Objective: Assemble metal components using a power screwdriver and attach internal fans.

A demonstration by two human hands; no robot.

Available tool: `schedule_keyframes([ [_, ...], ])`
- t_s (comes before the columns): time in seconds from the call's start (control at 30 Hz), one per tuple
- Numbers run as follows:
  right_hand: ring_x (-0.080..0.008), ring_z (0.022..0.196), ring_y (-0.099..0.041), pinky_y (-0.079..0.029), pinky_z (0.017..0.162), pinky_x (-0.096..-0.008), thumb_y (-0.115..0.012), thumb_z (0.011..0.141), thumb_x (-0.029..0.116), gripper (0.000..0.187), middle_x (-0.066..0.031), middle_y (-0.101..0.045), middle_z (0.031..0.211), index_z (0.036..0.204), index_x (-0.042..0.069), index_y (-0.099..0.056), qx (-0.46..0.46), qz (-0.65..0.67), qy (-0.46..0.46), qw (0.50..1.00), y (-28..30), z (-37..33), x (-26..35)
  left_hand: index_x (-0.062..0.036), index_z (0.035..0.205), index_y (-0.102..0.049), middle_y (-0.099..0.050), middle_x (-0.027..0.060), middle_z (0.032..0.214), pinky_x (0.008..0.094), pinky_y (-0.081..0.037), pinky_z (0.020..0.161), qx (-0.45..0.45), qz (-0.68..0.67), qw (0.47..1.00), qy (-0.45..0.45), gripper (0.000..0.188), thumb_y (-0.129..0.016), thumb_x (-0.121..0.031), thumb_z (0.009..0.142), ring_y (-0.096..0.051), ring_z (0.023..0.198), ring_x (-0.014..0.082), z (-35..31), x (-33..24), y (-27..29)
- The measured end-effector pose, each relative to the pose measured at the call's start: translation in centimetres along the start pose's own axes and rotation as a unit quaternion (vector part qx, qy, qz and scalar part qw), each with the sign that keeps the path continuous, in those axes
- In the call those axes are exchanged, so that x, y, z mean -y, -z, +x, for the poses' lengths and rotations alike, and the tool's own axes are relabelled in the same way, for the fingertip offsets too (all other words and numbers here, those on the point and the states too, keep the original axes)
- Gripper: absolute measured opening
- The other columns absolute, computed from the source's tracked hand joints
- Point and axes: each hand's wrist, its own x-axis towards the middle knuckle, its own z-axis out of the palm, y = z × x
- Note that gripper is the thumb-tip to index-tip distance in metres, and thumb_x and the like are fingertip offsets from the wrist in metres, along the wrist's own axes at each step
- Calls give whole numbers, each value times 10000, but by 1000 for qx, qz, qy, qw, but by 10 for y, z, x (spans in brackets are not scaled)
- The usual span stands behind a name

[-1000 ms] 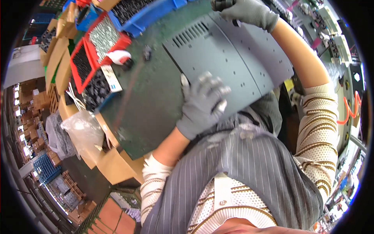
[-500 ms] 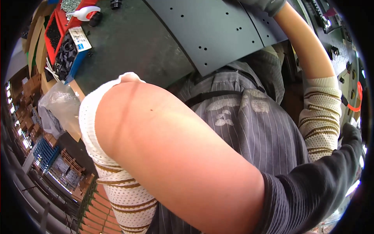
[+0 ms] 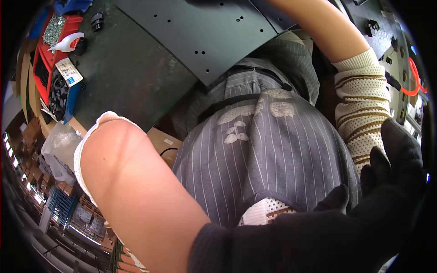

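My left hand (image 3: 359, 218), in a dark knit glove, reaches across my front at the lower right, close to the camera. Its fingers are spread and nothing shows in them. My right forearm (image 3: 323, 27) stretches up past the top edge, so that hand is out of sight. Below this edge lies a dark grey flat panel (image 3: 205, 29) with several small holes. Its near corner points toward my striped apron (image 3: 273, 150). A seam divides it from a second grey panel section (image 3: 280, 18), close to my right forearm.
On the dark green worktop (image 3: 123, 68) stand a red bin of small metal hardware (image 3: 53, 28), a blue bin of black parts (image 3: 61, 93), a white squeeze bottle (image 3: 68, 43) and a black cylindrical fitting (image 3: 97, 21). An orange cable (image 3: 412, 77) hangs at right.
My left hand has come further into view at the lower right, fingers spread. The view has shifted; my right hand, earlier at the panel's top, has left the picture.
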Motion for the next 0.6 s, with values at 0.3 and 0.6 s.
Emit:
schedule_keyframes([
  [0.3,-387,962,-563,-494,816,-447,-732,681,492,733,-200,-554,1096,1253,96,-501,-61,-26,87,994,9,-30,-32,-66,1019,-638,-611,93,974,406,-470,802,47,74,994,71,353,-654,-299,754,-574,931,265,-31,11,22],
  [0.6,-373,952,-569,-480,816,-424,-792,644,460,732,-191,-560,1057,1187,47,-527,-29,42,4,999,28,-53,-45,-103,1122,-631,-627,113,1052,395,-477,890,71,82,986,130,409,-658,-348,795,-593,993,283,-34,65,39],
])
